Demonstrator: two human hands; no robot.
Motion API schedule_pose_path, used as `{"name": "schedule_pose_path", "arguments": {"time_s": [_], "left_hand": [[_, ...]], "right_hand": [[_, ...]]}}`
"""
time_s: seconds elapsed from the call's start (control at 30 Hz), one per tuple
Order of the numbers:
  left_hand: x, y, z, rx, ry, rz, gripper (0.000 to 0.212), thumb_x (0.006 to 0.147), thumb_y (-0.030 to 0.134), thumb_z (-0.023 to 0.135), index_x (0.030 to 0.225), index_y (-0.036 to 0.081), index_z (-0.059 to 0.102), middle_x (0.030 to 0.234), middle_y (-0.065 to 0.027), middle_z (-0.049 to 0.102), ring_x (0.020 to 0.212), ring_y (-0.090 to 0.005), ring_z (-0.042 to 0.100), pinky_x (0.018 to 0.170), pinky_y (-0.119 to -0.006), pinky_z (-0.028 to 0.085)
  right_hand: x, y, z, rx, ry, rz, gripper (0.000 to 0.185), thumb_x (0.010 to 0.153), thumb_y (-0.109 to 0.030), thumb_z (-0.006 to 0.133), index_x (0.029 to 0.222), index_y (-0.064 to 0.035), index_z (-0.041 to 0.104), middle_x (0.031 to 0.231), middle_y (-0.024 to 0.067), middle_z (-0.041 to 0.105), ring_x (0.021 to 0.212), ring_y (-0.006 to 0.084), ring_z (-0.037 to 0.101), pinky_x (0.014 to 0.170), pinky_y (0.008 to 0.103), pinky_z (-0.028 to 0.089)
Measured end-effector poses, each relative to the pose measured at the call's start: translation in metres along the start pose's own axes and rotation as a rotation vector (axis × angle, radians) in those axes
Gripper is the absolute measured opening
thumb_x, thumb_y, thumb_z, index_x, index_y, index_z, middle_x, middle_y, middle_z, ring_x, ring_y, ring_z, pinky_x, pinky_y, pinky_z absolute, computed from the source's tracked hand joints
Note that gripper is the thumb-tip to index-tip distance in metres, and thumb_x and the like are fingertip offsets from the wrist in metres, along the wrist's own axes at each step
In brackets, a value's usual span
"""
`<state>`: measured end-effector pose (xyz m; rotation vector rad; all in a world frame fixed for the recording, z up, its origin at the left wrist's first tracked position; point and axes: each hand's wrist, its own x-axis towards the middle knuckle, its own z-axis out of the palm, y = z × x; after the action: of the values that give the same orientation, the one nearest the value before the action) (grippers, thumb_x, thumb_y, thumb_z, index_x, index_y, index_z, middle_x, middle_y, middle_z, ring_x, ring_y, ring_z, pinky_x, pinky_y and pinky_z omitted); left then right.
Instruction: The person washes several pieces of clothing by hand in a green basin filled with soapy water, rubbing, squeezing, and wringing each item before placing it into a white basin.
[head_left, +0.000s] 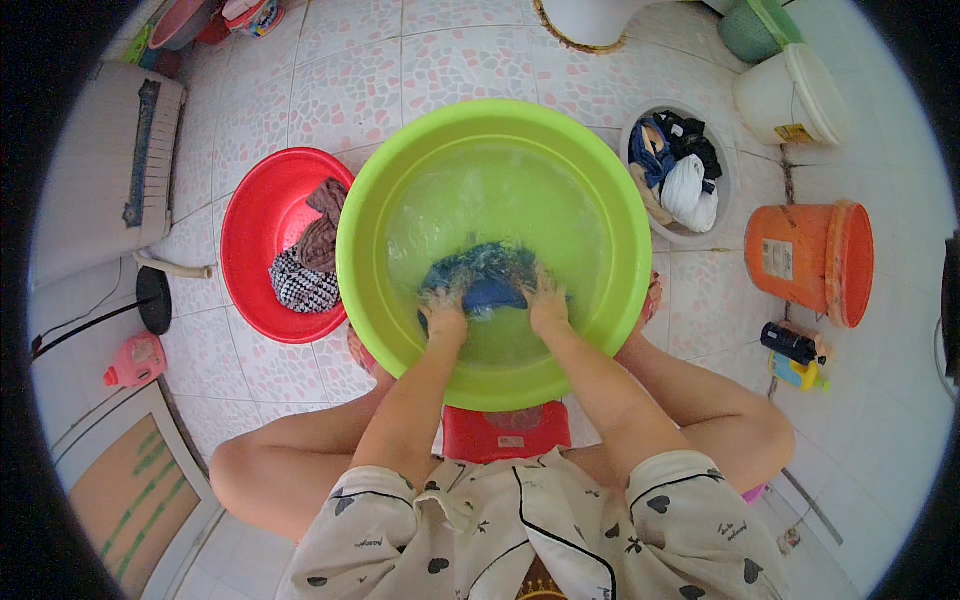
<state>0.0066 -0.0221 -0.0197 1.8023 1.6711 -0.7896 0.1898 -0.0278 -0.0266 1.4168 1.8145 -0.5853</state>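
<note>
A large lime-green basin (491, 116) holding cloudy water stands between my legs. In its near half a dark blue garment (487, 274) lies partly under the surface. My left hand (444, 309) holds the garment's left end, with the fingers in the water. At the opposite end my right hand (547, 300) grips the cloth, its fingertips blurred by water and hidden in part. Both forearms reach over the basin's near rim. Below that rim shows a red plastic stool (506, 433).
Left of the basin, a red basin (255, 247) holds brown and checkered cloth. A grey basin (724, 202) of clothes sits right. Orange bucket (787, 259), white bucket (776, 97) and several bottles line the right wall. A pink jug (139, 360) and a white appliance (97, 165) stand left.
</note>
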Motion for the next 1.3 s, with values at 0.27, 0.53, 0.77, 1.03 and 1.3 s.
{"name": "schedule_pose_path", "arguments": {"time_s": [0.27,0.53,0.77,1.03,1.3], "left_hand": [[-0.022,-0.039,-0.051,-0.452,0.036,0.304,0.049,0.070,-0.003,0.043,0.117,0.008,0.042,0.110,-0.0249,0.047,0.099,-0.0413,0.046,0.083,-0.042,0.040],[-0.091,-0.044,-0.142,-0.445,0.444,0.280,0.032,0.070,-0.004,0.040,0.098,0.004,0.051,0.085,-0.0229,0.058,0.084,-0.0367,0.056,0.074,-0.043,0.043],[-0.148,-0.052,-0.199,-0.690,0.590,0.301,0.022,0.072,-0.001,0.042,0.092,0.004,0.051,0.081,-0.0226,0.058,0.079,-0.0374,0.056,0.069,-0.045,0.043],[-0.193,-0.059,-0.243,-0.527,0.923,0.248,0.020,0.073,0.000,0.045,0.091,0.004,0.051,0.084,-0.0195,0.058,0.081,-0.0372,0.055,0.069,-0.045,0.043],[-0.150,-0.062,-0.230,-0.614,1.093,0.201,0.020,0.065,-0.007,0.047,0.082,0.003,0.051,0.084,-0.0166,0.055,0.079,-0.0349,0.054,0.067,-0.042,0.043]], "right_hand": [[-0.048,0.064,-0.044,0.760,0.293,-0.003,0.043,0.072,-0.016,0.059,0.110,-0.0041,0.043,0.109,0.0215,0.045,0.095,0.0393,0.051,0.078,0.0469,0.043],[-0.089,0.072,-0.106,0.452,0.687,0.159,0.025,0.072,-0.014,0.057,0.092,0.0004,0.051,0.092,0.0187,0.053,0.075,0.0364,0.058,0.067,0.0438,0.047],[-0.121,0.108,-0.126,1.016,0.723,0.168,0.027,0.076,-0.019,0.051,0.100,-0.0048,0.050,0.082,0.0153,0.061,0.074,0.0305,0.059,0.065,0.0421,0.046],[-0.165,0.102,-0.181,1.928,0.583,-0.012,0.024,0.083,-0.023,0.049,0.101,-0.0074,0.053,0.080,0.0031,0.059,0.077,0.0139,0.056,0.065,0.0314,0.045],[-0.101,0.114,-0.138,1.527,1.088,0.056,0.016,0.068,-0.011,0.061,0.076,0.0005,0.055,0.068,0.0101,0.058,0.062,0.0184,0.056,0.057,0.0298,0.042]]}}
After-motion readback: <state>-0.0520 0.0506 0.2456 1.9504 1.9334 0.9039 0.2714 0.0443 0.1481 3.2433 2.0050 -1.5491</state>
